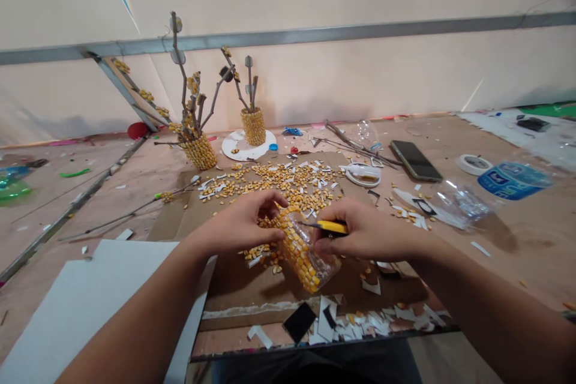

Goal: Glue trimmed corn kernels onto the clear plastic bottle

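My left hand (240, 222) is closed round the upper left edge of a clear plastic bottle piece (321, 258), which tilts above the cardboard. Rows of yellow corn kernels (299, 252) cover its left side; the right side is bare plastic. In my right hand (366, 228) is a yellow utility knife (332, 227), its blade pointing left at the rim of the bottle piece. Loose corn kernels (292, 183) and small white scraps lie spread over the cardboard (234, 309) behind and below both hands.
Two kernel-covered pots (198, 151) (253, 127) holding twigs stand at the back. A phone (414, 160), a tape roll (473, 164) and a labelled plastic bottle piece (513, 181) lie right. White board (90, 306) lies front left; paper scraps (355, 327) line the front edge.
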`<move>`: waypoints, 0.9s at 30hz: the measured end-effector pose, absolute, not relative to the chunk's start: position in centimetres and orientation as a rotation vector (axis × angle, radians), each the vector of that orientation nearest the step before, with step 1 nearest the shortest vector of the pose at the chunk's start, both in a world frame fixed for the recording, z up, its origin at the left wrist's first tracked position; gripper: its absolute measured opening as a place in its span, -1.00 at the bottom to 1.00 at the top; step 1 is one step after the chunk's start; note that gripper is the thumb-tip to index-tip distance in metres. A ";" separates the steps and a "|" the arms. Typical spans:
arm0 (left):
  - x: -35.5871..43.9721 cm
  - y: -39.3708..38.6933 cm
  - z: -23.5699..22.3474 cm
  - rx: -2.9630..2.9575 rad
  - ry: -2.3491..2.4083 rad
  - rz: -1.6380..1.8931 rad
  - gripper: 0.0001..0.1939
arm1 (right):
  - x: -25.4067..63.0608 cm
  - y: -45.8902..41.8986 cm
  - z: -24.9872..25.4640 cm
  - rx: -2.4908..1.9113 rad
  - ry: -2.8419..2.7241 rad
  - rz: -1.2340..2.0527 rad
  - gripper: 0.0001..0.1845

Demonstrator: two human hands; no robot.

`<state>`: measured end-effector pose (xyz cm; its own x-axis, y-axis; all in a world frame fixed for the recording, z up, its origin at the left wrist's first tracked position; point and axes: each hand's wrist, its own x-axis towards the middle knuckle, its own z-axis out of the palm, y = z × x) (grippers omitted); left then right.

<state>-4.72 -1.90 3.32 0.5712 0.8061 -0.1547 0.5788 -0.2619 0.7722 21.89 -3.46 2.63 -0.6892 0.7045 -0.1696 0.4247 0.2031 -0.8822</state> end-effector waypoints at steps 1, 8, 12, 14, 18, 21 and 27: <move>-4.7 -1.9 3.3 1.952 1.112 0.350 -0.54 | 21.9 -3.4 2.5 -1.105 -2.174 1.499 -0.90; -4.4 -1.9 3.2 1.941 1.134 0.368 -0.55 | 21.8 -2.8 2.2 -1.103 -2.020 1.691 -0.87; -4.3 -1.8 2.9 1.951 1.140 0.367 -0.56 | 21.5 -3.2 2.5 -1.164 -1.999 1.724 -0.90; -4.3 -1.8 2.8 1.954 1.136 0.371 -0.56 | 21.4 -3.5 2.5 -1.204 -2.011 1.679 -0.90; -4.3 -1.7 2.6 1.960 1.150 0.384 -0.54 | 21.2 -3.8 2.5 -1.220 -2.030 1.678 -0.85; -4.3 -1.7 2.6 1.966 1.147 0.384 -0.55 | 21.3 -3.7 2.3 -1.208 -2.014 1.725 -0.83; -4.3 -1.8 2.6 1.959 1.149 0.408 -0.52 | 21.3 -3.4 1.9 -1.220 -2.010 1.661 -0.80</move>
<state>-4.32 -1.76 2.58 0.5335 0.8376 -0.1178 0.5757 -0.2575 0.7760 21.33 -3.37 1.92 -0.6125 0.7315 -0.2995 0.4319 -0.0076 -0.9019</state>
